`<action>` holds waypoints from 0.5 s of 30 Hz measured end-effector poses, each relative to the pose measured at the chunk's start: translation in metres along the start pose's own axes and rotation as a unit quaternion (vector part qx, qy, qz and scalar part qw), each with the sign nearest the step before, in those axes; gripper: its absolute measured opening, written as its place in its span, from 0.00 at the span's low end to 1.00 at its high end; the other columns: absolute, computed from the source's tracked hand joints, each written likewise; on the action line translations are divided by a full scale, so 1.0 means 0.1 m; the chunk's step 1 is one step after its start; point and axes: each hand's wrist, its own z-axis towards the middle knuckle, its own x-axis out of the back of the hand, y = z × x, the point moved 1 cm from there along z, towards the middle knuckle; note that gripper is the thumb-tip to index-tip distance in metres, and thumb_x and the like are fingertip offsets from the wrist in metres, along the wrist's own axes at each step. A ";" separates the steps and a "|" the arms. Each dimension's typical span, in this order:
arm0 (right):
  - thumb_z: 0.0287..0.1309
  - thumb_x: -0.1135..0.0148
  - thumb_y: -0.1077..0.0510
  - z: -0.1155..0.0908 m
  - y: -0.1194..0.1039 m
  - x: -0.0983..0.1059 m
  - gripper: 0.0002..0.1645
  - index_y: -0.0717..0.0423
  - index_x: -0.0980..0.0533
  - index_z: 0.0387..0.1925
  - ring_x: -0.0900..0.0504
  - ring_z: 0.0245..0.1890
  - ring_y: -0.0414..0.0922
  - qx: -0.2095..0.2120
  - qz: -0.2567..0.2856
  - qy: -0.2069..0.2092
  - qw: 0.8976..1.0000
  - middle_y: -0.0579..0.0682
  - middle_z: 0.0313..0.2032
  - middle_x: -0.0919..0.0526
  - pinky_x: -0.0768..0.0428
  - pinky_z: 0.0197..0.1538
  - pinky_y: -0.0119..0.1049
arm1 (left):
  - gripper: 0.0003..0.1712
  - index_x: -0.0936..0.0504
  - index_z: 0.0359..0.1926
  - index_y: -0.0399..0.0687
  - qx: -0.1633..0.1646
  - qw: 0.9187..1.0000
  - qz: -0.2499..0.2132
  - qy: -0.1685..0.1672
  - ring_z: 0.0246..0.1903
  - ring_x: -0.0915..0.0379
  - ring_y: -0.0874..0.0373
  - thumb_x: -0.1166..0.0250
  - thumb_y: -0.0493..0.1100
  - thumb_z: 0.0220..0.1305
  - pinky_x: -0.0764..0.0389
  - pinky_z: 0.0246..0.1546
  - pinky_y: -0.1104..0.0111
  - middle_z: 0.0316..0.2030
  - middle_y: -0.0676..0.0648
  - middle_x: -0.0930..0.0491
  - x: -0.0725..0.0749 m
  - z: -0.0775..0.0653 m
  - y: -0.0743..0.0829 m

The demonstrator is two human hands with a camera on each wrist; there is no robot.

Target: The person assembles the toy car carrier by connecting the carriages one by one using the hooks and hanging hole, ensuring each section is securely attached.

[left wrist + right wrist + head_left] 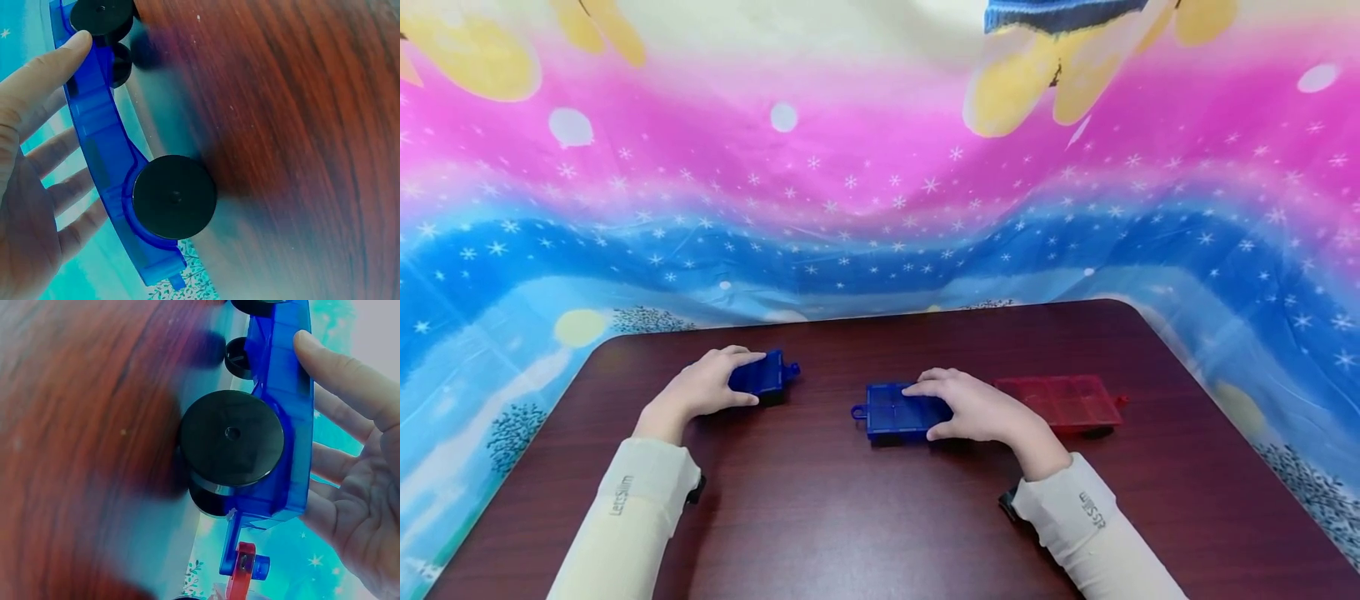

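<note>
At dark wood-grain table (850, 517), backed by snowflake-printed cloth (865, 183), holds 1 blue car (762, 377) by opposite sides in left hand (706, 387), left of centre. Grips 2nd blue car (891, 410) in right hand (979, 406), near centre, apart from 1st and hitched at right end to 1 red car (1067, 402).

table (820, 517): dark brown, wood-grained | cloth (865, 208): behind table, pink and blue, white snowflakes, yellow patches

Carts (891, 410) — translucent plastic, tabletop (842, 517) — glossy wood-grain
</note>
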 end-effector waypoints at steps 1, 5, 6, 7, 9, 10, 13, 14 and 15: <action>0.56 0.27 0.52 0.00 0.00 0.00 0.36 0.47 0.27 0.66 0.32 0.68 0.59 0.000 -0.001 0.000 1.000 0.58 0.68 0.30 0.24 0.62 0.56 | 0.43 0.31 0.72 0.51 0.001 1.000 0.000 0.001 0.65 0.37 0.34 0.27 0.53 0.58 0.28 0.57 0.35 0.68 0.34 0.34 0.00 0.00 0.01; 0.56 0.27 0.52 0.01 0.01 0.02 0.35 0.47 0.26 0.66 0.32 0.68 0.59 0.001 -0.004 0.001 1.000 0.58 0.68 0.30 0.23 0.62 0.56 | 0.43 0.30 0.71 0.50 -0.004 1.000 -0.003 0.004 0.63 0.36 0.34 0.27 0.54 0.57 0.27 0.57 0.37 0.67 0.34 0.33 0.01 -0.02 0.03; 0.56 0.27 0.52 0.01 0.01 0.02 0.35 0.47 0.26 0.66 0.32 0.68 0.59 0.001 -0.004 0.002 1.000 0.58 0.68 0.30 0.23 0.62 0.56 | 0.43 0.31 0.71 0.50 -0.006 1.000 -0.003 0.004 0.63 0.36 0.34 0.27 0.54 0.57 0.27 0.57 0.37 0.67 0.34 0.33 0.02 -0.03 0.03; 0.56 0.27 0.52 0.01 0.01 0.02 0.35 0.47 0.26 0.66 0.32 0.68 0.59 0.001 -0.005 0.002 1.000 0.58 0.68 0.30 0.23 0.62 0.56 | 0.43 0.31 0.71 0.50 -0.007 1.000 -0.005 0.005 0.64 0.36 0.34 0.27 0.54 0.57 0.27 0.57 0.38 0.67 0.34 0.33 0.02 -0.04 0.04; 0.56 0.27 0.52 0.02 0.00 0.02 0.35 0.47 0.26 0.66 0.32 0.68 0.59 0.002 -0.003 0.001 1.000 0.58 0.68 0.30 0.23 0.62 0.56 | 0.43 0.31 0.71 0.51 -0.011 1.000 -0.006 0.005 0.64 0.36 0.35 0.27 0.53 0.57 0.28 0.58 0.38 0.67 0.35 0.32 0.02 -0.06 0.06; 0.56 0.27 0.52 0.01 0.00 0.02 0.35 0.47 0.26 0.66 0.32 0.68 0.59 0.002 -0.003 0.001 1.000 0.58 0.68 0.30 0.23 0.62 0.56 | 0.43 0.30 0.71 0.50 -0.015 1.000 -0.006 0.006 0.64 0.37 0.34 0.27 0.53 0.57 0.27 0.58 0.39 0.67 0.35 0.32 0.02 -0.07 0.07; 0.56 0.28 0.52 0.01 0.00 0.01 0.35 0.48 0.26 0.65 0.32 0.68 0.59 0.001 0.001 -0.004 1.000 0.58 0.69 0.31 0.24 0.63 0.56 | 0.42 0.30 0.71 0.50 -0.023 1.000 -0.008 0.007 0.63 0.36 0.34 0.26 0.53 0.57 0.27 0.57 0.39 0.67 0.35 0.32 0.02 -0.09 0.10; 0.56 0.28 0.52 0.01 0.00 0.01 0.34 0.48 0.26 0.65 0.32 0.69 0.60 0.001 0.002 -0.005 1.000 0.58 0.69 0.31 0.24 0.63 0.57 | 0.42 0.30 0.71 0.50 -0.024 1.000 -0.007 0.007 0.63 0.36 0.34 0.26 0.53 0.56 0.27 0.57 0.40 0.66 0.35 0.31 0.02 -0.10 0.11; 0.57 0.28 0.52 0.01 0.00 0.01 0.34 0.48 0.26 0.65 0.33 0.69 0.60 0.001 0.001 -0.005 1.000 0.59 0.69 0.31 0.24 0.63 0.57 | 0.42 0.30 0.71 0.50 -0.026 1.000 -0.006 0.008 0.63 0.36 0.35 0.26 0.53 0.56 0.26 0.57 0.40 0.66 0.35 0.31 0.02 -0.10 0.12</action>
